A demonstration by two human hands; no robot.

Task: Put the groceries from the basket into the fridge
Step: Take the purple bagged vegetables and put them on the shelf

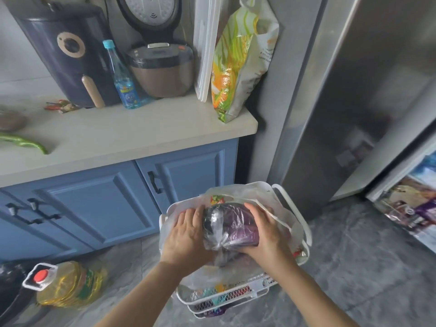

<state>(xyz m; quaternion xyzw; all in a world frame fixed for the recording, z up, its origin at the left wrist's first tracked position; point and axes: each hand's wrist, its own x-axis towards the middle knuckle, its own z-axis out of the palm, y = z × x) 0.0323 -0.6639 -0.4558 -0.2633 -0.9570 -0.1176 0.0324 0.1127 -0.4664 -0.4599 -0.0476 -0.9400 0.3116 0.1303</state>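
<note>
Purple bagged groceries [232,226] between both hands (touching)

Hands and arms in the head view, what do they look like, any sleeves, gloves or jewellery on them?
Both forearms are bare up to the bottom edge of the picture, so no sleeves show. The left hand and right hand wear no gloves. No rings, watch or bracelet can be seen on the fingers or wrists that show. Nails look short and plain.

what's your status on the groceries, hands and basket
Left hand and right hand both gripping the bagged purple item over the white basket. More groceries left in basket. Fridge door open to the right, nothing in the way.
</note>
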